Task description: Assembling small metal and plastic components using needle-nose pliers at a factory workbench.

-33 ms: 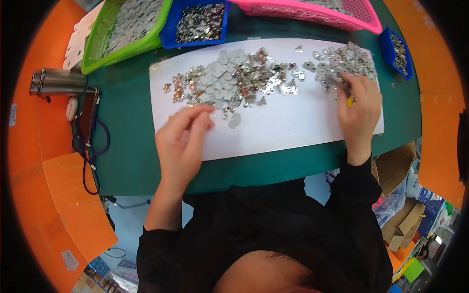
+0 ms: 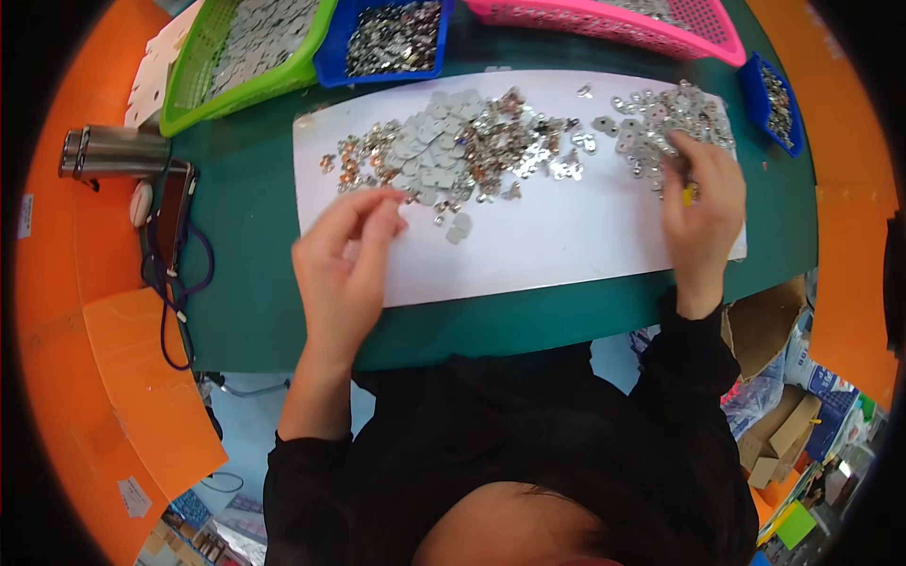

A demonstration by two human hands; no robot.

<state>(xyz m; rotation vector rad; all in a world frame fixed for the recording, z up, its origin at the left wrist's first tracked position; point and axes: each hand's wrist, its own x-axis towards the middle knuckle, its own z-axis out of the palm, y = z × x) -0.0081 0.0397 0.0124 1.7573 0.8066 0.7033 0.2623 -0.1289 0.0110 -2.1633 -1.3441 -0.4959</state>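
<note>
My left hand (image 2: 342,259) is at the left of a white board (image 2: 557,231), thumb and fingertips pinched together; anything between them is hidden. Just beyond it lies a long heap of small silvery metal pieces (image 2: 510,141) with flat grey plates (image 2: 434,141) at its middle and coppery pieces (image 2: 354,160) at its left end. My right hand (image 2: 708,193) is curled round a small dark object with a yellow part (image 2: 690,193), mostly hidden by the fingers. Its fingertips reach the near edge of a second heap of shiny pieces (image 2: 665,118) on the right.
Along the back of the green table (image 2: 245,283) stand a green basket (image 2: 302,80), a blue tray (image 2: 382,77) and a pink basket (image 2: 613,36), all holding metal pieces. Another blue tray (image 2: 793,146) is at the right. A steel flask (image 2: 123,156) and a corded phone (image 2: 173,208) lie left.
My left hand has drawn slightly left, away from the heap. The right hand keeps its place by the right heap, and the whole view has shifted a little.
</note>
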